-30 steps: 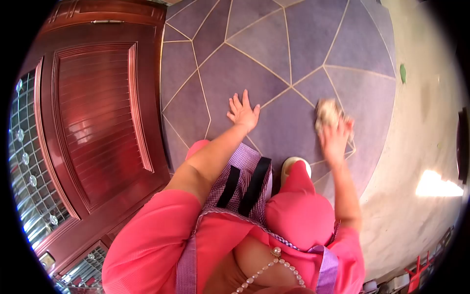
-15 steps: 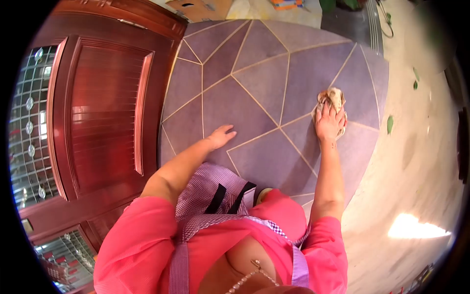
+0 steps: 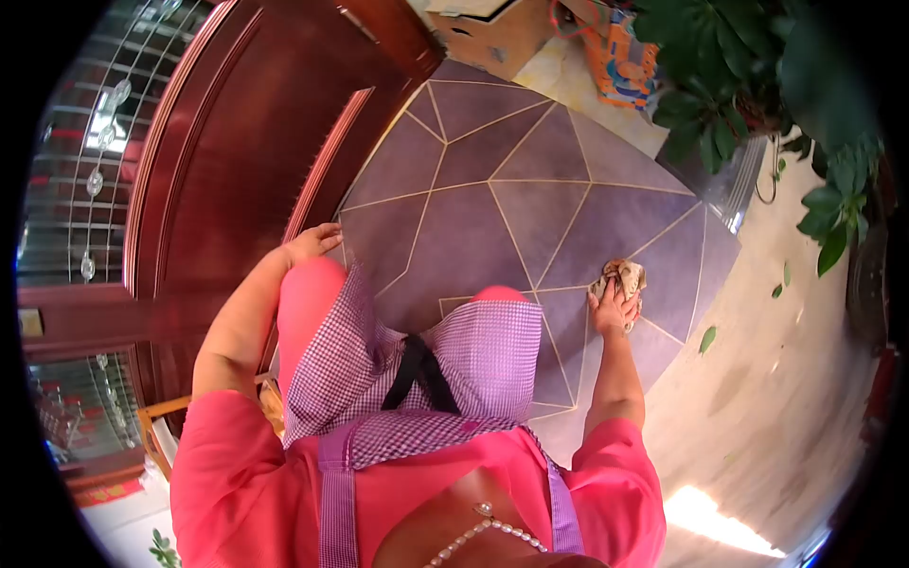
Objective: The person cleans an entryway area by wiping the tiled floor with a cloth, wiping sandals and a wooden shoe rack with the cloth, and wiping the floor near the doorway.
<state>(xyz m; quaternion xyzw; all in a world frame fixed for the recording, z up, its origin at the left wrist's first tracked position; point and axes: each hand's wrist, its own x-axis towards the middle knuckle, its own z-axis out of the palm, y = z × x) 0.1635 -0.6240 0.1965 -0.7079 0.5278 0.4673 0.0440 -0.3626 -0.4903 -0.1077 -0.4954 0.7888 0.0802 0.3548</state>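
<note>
A grey-purple mat (image 3: 464, 218) with thin gold lines lies in front of me beside the red-brown door. On its right part my right hand (image 3: 614, 310) presses a crumpled cream and brown cloth (image 3: 629, 273) against the surface, fingers over the cloth. My left hand (image 3: 314, 242) holds nothing. Its fingers are stretched out, over the mat's left edge near the door and just above my knee. Between my arms, a purple checked apron (image 3: 483, 355) covers my bent knees.
The door (image 3: 256, 123) with glass panels stands at the left. A cardboard box (image 3: 492, 43), an orange and blue box (image 3: 625, 66) and a leafy plant (image 3: 720, 57) are at the back. Fallen leaves (image 3: 708, 339) dot the pale floor (image 3: 748, 398) on the right.
My left hand has gone left, from over the mat to its door-side edge. The cloth stays under my right hand. My view has shifted, showing both knees and more of the plant.
</note>
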